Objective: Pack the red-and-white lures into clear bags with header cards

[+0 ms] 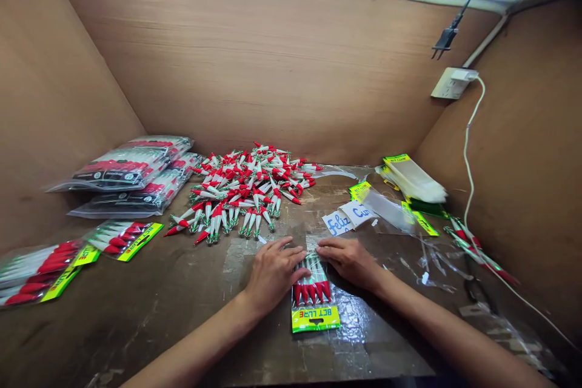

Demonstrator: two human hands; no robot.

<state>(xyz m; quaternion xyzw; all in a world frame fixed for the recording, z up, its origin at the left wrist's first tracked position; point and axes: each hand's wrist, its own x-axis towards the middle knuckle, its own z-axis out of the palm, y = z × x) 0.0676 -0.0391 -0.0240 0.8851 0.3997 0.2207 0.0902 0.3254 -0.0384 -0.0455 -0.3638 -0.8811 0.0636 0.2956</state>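
Observation:
A clear packet of red-and-white lures (313,291) with a green and yellow header card lies flat on the worn brown table (182,309), near the front. My left hand (274,271) rests on the packet's left side, fingers stretched flat. My right hand (349,259) presses on its upper right end, fingers flat too. Just beyond the hands lies a big loose heap of red, white and green lures (245,188).
Filled packets (125,238) and more (36,270) lie at the left edge, with bagged bundles (131,167) behind them. Empty sleeves (411,179) and paper labels (348,218) lie at the right. Loose lures (477,251) and a white cable run along the right wall below a socket (452,83).

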